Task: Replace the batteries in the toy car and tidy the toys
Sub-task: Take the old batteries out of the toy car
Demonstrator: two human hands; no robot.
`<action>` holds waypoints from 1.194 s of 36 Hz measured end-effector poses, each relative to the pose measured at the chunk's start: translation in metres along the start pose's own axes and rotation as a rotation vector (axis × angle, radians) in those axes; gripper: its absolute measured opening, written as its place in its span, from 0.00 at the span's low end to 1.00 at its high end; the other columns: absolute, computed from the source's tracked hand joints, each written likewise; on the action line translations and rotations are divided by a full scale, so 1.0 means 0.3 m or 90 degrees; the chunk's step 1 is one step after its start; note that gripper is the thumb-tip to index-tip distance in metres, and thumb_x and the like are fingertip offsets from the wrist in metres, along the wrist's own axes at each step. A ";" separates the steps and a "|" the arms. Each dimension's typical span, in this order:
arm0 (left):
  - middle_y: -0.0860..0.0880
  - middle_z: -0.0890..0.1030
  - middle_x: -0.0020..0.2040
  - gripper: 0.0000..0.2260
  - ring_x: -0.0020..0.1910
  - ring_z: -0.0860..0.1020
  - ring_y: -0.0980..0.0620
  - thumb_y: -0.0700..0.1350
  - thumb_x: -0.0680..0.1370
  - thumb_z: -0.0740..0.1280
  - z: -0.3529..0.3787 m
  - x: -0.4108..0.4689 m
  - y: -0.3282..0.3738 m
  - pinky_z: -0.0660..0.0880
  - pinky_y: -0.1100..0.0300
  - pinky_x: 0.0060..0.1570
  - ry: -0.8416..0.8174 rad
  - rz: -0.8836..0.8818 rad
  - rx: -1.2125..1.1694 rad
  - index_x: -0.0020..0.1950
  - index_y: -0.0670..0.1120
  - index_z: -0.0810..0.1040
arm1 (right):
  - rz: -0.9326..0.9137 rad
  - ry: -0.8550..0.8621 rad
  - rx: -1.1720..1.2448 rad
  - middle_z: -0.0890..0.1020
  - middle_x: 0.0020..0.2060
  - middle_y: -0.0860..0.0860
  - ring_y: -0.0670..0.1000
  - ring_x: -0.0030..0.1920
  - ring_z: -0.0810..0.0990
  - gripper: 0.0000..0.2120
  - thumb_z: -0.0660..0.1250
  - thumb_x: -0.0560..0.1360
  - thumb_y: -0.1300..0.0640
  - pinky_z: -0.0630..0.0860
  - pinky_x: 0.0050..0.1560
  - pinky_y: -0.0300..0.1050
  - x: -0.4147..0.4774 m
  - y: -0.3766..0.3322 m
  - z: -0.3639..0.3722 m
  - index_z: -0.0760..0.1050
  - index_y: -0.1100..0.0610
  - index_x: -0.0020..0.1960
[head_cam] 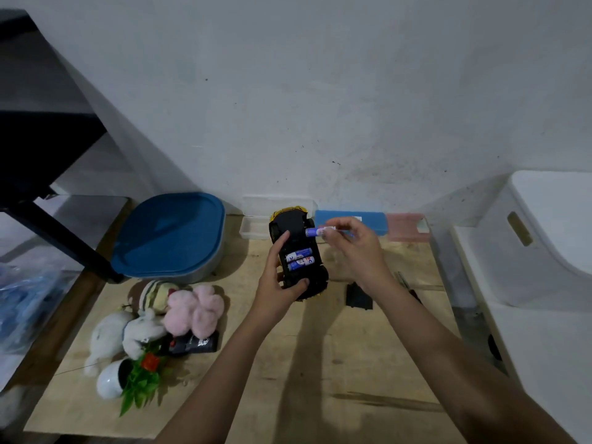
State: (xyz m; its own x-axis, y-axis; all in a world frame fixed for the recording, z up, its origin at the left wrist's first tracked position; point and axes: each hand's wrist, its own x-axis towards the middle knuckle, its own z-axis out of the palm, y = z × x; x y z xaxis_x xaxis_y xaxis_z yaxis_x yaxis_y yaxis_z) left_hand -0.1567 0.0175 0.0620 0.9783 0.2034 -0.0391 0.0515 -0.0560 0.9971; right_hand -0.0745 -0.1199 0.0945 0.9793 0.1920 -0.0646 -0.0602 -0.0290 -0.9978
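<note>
Over the car (296,224), held belly-up, a dropped or reversed cell looks the likeliest risk: the right hand (352,251) only pinches the battery (315,232) by one end, at the fingertips. The left hand (275,277) wraps round the car. Two cells (299,253) sit in its bay. From the car, a cover (358,296) lies at four o'clock and plush toys (160,312) at eight.

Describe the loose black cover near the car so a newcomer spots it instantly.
On the wooden board, find the upturned toy car in the left hand. Just right of it, by the right hand, lies a flat black cover. Unlike the printed black box beside the plush toys, it is plain and unmarked.
</note>
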 end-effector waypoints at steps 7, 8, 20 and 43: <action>0.66 0.67 0.59 0.37 0.51 0.75 0.63 0.27 0.72 0.67 -0.007 0.006 0.041 0.74 0.73 0.40 0.022 0.005 -0.004 0.70 0.59 0.60 | 0.096 0.091 0.519 0.78 0.43 0.57 0.51 0.46 0.80 0.06 0.59 0.77 0.69 0.79 0.49 0.39 0.024 -0.108 -0.109 0.72 0.61 0.49; 0.66 0.67 0.59 0.37 0.52 0.75 0.63 0.27 0.72 0.66 -0.005 0.007 0.047 0.74 0.73 0.39 0.020 0.007 -0.005 0.70 0.59 0.60 | 0.121 0.105 0.554 0.78 0.43 0.57 0.51 0.44 0.79 0.06 0.58 0.77 0.69 0.80 0.46 0.39 0.027 -0.118 -0.120 0.72 0.61 0.49; 0.64 0.70 0.59 0.37 0.46 0.77 0.69 0.28 0.71 0.68 0.026 0.000 0.085 0.75 0.71 0.39 -0.050 0.021 0.026 0.69 0.61 0.61 | 0.024 0.100 -0.297 0.75 0.35 0.46 0.43 0.35 0.73 0.06 0.65 0.74 0.52 0.69 0.37 0.42 -0.036 -0.109 -0.083 0.78 0.54 0.44; 0.64 0.66 0.65 0.47 0.61 0.73 0.59 0.40 0.65 0.79 0.008 -0.014 0.087 0.73 0.73 0.53 -0.125 0.090 0.208 0.69 0.71 0.55 | -0.032 0.051 -0.540 0.77 0.35 0.49 0.48 0.37 0.77 0.20 0.66 0.65 0.41 0.74 0.33 0.41 -0.097 -0.064 0.038 0.72 0.55 0.46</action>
State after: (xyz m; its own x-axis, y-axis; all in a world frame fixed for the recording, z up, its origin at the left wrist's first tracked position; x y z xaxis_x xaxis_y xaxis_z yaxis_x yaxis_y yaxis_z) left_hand -0.1591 0.0127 0.0882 0.9984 -0.0168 0.0541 -0.0564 -0.3845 0.9214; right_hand -0.1041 -0.1139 0.1154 0.9896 0.1434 0.0131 0.1178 -0.7537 -0.6466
